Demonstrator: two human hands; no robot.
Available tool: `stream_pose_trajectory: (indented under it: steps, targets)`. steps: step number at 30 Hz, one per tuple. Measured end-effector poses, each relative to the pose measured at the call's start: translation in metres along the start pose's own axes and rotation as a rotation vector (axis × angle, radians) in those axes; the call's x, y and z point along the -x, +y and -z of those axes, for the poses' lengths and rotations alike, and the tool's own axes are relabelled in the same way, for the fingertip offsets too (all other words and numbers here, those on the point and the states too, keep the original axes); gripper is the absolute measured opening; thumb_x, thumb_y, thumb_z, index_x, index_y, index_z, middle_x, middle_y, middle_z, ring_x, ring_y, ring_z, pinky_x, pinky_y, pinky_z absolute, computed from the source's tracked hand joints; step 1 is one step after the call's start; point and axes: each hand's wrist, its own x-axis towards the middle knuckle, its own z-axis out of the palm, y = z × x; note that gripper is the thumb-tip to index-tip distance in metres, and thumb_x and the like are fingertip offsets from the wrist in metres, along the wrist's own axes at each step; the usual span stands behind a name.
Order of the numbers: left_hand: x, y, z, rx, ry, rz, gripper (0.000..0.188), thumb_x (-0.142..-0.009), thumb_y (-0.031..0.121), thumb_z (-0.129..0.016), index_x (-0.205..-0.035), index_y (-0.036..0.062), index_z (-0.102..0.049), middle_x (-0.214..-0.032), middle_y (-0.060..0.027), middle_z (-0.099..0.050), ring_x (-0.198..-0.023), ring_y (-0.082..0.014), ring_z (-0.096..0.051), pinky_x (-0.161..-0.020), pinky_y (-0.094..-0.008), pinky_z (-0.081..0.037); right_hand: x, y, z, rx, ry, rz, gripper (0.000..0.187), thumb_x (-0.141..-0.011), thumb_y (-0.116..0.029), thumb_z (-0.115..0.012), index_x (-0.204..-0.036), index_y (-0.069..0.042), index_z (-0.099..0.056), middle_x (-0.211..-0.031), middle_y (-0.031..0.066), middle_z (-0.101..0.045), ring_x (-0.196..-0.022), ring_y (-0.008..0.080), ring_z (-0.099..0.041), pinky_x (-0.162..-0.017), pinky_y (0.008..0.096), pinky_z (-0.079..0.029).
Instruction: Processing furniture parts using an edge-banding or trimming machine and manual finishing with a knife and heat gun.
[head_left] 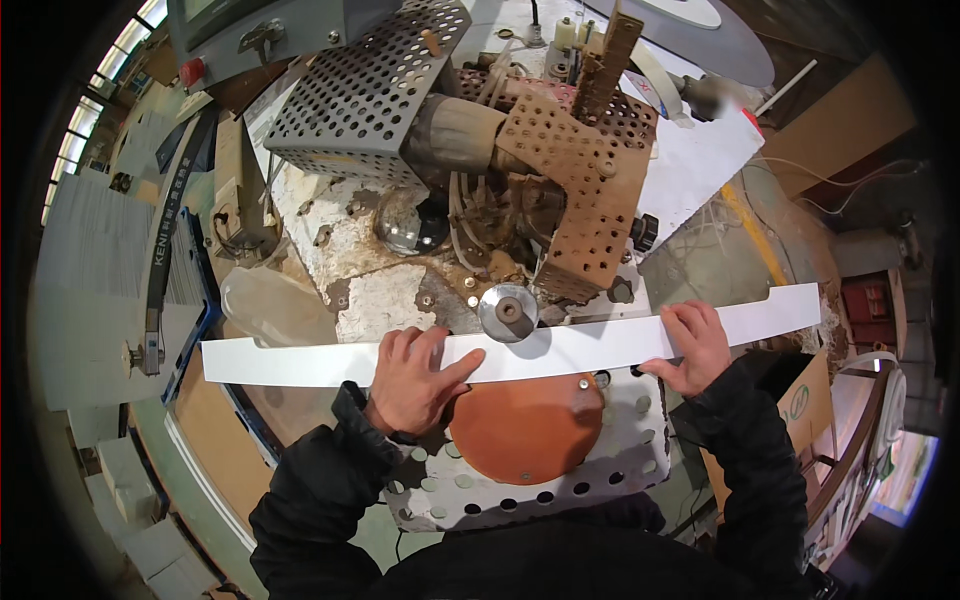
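Note:
A long, narrow white board (580, 347) with a notch near each end lies across the front of a machine. My left hand (415, 378) grips it left of the middle, fingers over the far edge and thumb across its top face. Farther right, my right hand (698, 348) grips the board with fingers at the far edge and thumb at the near edge. Between my hands, a round metal roller (494, 303) stands at the board's far edge; the picture does not settle whether they touch. An orange round plate (527, 432) sits just below the board's near edge.
Behind the roller stand a brown perforated metal guard (590, 205) and a grey perforated cover (365, 95). A red button (192, 71) is on the control box at upper left. Stacked white sheets (110, 260) stand left; a cardboard box (808, 405) stands right.

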Motion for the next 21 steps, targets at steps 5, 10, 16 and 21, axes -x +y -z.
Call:
stream_pose_trajectory:
  steps: [5,10,16,21]
  targets:
    - [0.003,0.001,0.005,-0.090,-0.054,0.048,0.054,-0.074,0.026,-0.076,-0.126,0.0316,-0.061,-0.123,-0.0123,-0.050,-0.113,-0.0352,-0.046,-0.103,-0.0650,-0.027,-0.003,-0.008,-0.006,-0.013,-0.016,-0.029,0.072,-0.065,-0.041,-0.081,-0.115,0.006,-0.059,-0.107,0.0177,-0.058,-0.099,0.0373,-0.053,-0.087,0.0455,-0.046]
    - [-0.008,0.013,-0.009,-0.022,-0.025,0.021,0.058,-0.072,0.026,-0.079,-0.126,0.0298,-0.061,-0.121,-0.0126,-0.050,-0.112,-0.0359,-0.046,-0.104,-0.0605,-0.030,-0.009,-0.019,-0.011,-0.030,-0.015,-0.033,0.075,-0.066,-0.045,-0.080,-0.116,0.007,-0.059,-0.107,0.0187,-0.059,-0.099,0.0378,-0.054,-0.087,0.0456,-0.046]
    - [-0.017,0.022,-0.011,-0.006,0.019,0.022,0.057,-0.069,0.027,-0.079,-0.124,0.0290,-0.064,-0.117,-0.0114,-0.051,-0.104,-0.0346,-0.047,-0.092,-0.0462,-0.039,-0.020,-0.029,-0.015,-0.063,-0.040,-0.048,0.072,-0.063,-0.039,-0.081,-0.116,0.004,-0.058,-0.109,0.0161,-0.057,-0.103,0.0367,-0.052,-0.090,0.0458,-0.044]
    - [-0.008,0.009,-0.008,-0.033,0.014,0.010,0.055,-0.071,0.029,-0.078,-0.124,0.0304,-0.064,-0.119,-0.0096,-0.053,-0.103,-0.0336,-0.049,-0.091,-0.0448,-0.040,-0.017,-0.041,-0.026,-0.057,-0.017,-0.072,0.073,-0.064,-0.040,-0.081,-0.118,0.004,-0.058,-0.110,0.0160,-0.057,-0.106,0.0370,-0.051,-0.093,0.0469,-0.043]
